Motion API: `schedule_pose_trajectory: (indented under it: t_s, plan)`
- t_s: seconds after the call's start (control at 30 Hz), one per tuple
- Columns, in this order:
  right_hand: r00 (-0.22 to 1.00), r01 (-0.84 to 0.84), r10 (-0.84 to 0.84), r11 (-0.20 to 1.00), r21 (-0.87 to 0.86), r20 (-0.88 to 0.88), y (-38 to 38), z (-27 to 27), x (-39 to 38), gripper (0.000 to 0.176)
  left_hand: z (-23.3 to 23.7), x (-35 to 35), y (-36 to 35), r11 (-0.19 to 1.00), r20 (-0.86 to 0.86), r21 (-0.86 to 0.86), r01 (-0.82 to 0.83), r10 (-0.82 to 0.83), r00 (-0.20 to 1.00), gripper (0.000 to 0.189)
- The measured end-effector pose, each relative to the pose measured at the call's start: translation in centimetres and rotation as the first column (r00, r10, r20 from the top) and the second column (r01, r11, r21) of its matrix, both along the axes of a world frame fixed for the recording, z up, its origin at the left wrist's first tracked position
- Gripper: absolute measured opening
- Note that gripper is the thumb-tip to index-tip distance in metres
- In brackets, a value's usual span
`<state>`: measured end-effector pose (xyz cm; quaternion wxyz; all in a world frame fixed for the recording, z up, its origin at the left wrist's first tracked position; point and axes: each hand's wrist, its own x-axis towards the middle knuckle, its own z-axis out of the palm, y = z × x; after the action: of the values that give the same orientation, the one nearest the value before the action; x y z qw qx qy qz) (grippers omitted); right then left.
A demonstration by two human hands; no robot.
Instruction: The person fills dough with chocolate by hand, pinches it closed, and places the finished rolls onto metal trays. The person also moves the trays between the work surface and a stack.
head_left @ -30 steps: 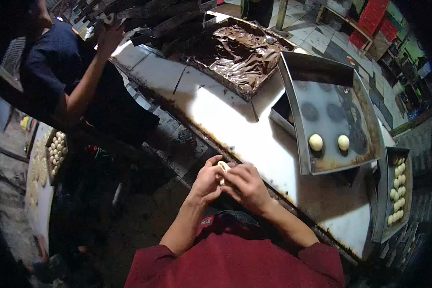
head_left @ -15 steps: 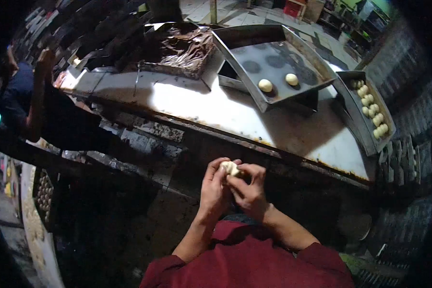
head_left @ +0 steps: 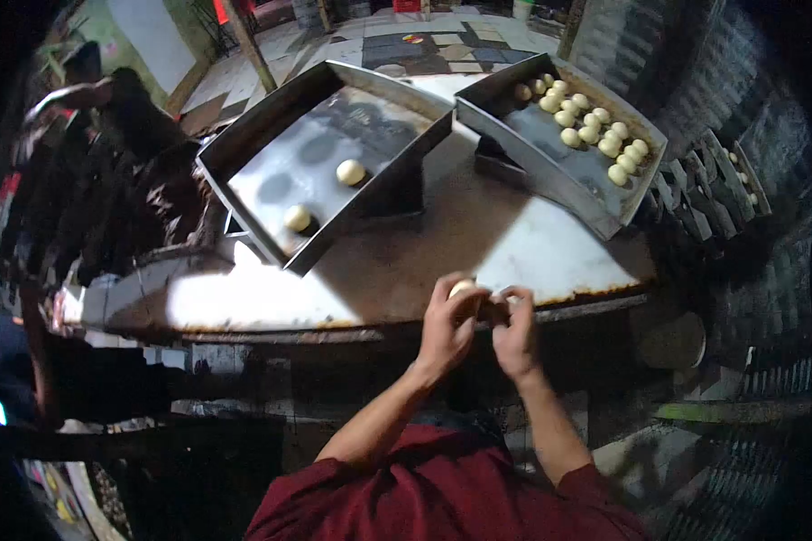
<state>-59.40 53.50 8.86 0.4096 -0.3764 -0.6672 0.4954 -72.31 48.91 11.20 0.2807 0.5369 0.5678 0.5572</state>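
Note:
A pale dough ball (head_left: 462, 287) shows at the top of my left hand (head_left: 444, 326), whose fingers are wrapped round it. Close beside it on the right is my right hand (head_left: 516, 334), its fingers bent inward toward the left one; what they hold, if anything, is hidden in shadow. Both hands are at the near edge of the worktable (head_left: 406, 270). Beyond them on the left, a metal tray (head_left: 370, 203) carries two round dough balls, one of them a nearer ball (head_left: 297, 217). A second metal tray (head_left: 550, 167) at the right holds several more in rows.
Stacked dark metal pieces (head_left: 695, 198) stand right of the table. A person in dark clothing (head_left: 13, 370) is at the far left. Behind the table lies a tiled floor (head_left: 352, 45), with a wooden post (head_left: 248, 45) rising from it.
The view has swung right, bringing the tray with rows of dough balls more fully into sight. My hands have moved from below the table edge up to it, and my right hand has drawn slightly apart.

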Motion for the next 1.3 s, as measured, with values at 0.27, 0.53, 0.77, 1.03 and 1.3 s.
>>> schedule_pose_trajectory:
  t_s: [0.27,0.53,0.77,1.03,1.3]
  plan:
    - [0.967,-0.115,0.069,0.977,-0.177,-0.247,15.1,-9.9,-5.3,0.009,0.1,-2.6,5.7,0.999,-0.077,-0.012,0.037,-0.038,0.996,0.039]
    - [0.750,-0.217,-0.174,0.847,0.485,0.639,19.2,-4.8,0.6,0.023,-0.5,-10.8,-9.2,0.908,0.181,-0.242,-0.342,0.389,0.903,0.027]
    - [0.751,-0.269,-0.062,0.881,0.390,0.657,10.9,-2.9,-4.8,0.017,2.0,-18.8,-6.0,0.940,0.321,-0.104,0.325,-0.277,0.906,0.024]
    - [0.759,-0.395,0.159,0.883,0.252,0.631,16.3,12.9,-15.3,0.050,0.6,-22.3,-9.0,0.795,0.532,-0.115,0.596,-0.457,0.713,0.041]
    - [0.562,-0.654,0.086,0.655,0.378,0.823,27.9,4.6,-29.7,0.038,1.2,-21.1,-9.9,0.874,0.822,-0.120,0.471,-0.178,0.541,0.056]
